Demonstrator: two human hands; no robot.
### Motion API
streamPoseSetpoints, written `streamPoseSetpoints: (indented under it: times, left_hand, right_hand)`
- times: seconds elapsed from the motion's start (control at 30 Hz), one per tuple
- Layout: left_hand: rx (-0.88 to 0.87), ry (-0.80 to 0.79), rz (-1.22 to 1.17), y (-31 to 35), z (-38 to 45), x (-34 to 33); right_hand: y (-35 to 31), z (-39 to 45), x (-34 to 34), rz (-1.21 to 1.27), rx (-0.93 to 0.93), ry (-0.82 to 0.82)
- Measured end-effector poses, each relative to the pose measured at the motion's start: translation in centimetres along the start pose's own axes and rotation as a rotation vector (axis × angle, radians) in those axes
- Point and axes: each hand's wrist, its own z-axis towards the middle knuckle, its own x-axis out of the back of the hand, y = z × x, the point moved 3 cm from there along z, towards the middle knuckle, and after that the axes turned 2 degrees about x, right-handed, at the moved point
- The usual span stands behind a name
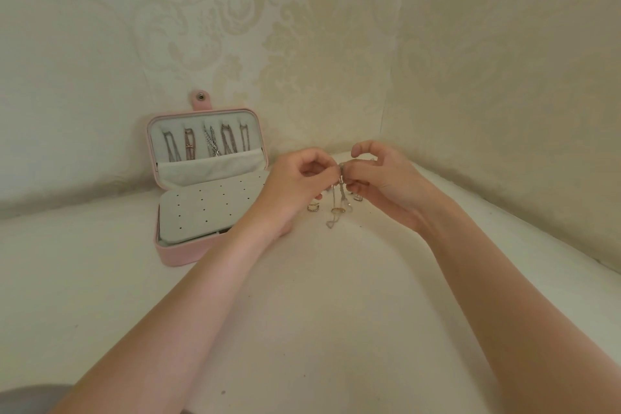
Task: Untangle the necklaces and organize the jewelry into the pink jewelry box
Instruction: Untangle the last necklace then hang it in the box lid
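Note:
The pink jewelry box (178,254) lies open at the left, its lid leaning on the wall. Several necklaces (208,143) hang in the lid above a grey pocket. A grey perforated panel (208,208) covers the base. To the right of the box, my left hand (295,185) and my right hand (379,178) meet above the table. Both pinch a thin chain (340,198) between fingertips. The chain hangs down to the table with a gold ring pendant (337,210) on it. A ring (313,207) lies under my left hand and a small piece (358,197) under my right.
The white table (302,312) sits in a corner of cream patterned wallpaper (504,77); walls close it off behind and to the right. A grey shape (30,398) shows at the bottom left edge.

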Motion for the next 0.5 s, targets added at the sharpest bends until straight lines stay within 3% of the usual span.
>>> streamPoseSetpoints:
  times: [0.13, 0.5]
  left_hand:
    - [0.15, 0.021, -0.18, -0.5, -0.1, -0.2]
    - [0.052, -0.006, 0.132, -1.3, 0.1, 0.0]
  right_hand:
    - [0.2, 0.1, -0.2, -0.086, 0.003, -0.014]
    - [1.2, 0.1, 1.0, -0.183, 0.011, 0.054]
